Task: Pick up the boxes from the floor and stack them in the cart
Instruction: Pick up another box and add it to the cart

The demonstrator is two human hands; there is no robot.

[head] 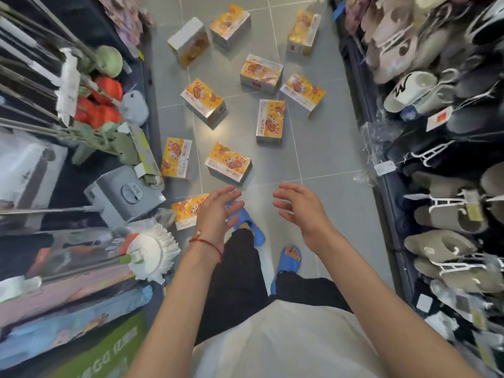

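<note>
Left grip (218,208) and right grip (297,205) spread, empty, near yellow box (228,165): stiff, likely light; clasp opposite sides.

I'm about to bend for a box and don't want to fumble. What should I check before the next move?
1. Left hand free: ok, fingers spread, holding nothing.
2. Right hand free: ok, open, holding nothing.
3. Nearest box within reach: ok, it lies on the floor just ahead of both hands, with nothing on it.
4. Footing: not ok, a second box lies close beside the left slipper.
5. Cart ready: cannot tell, none in view.
</note>
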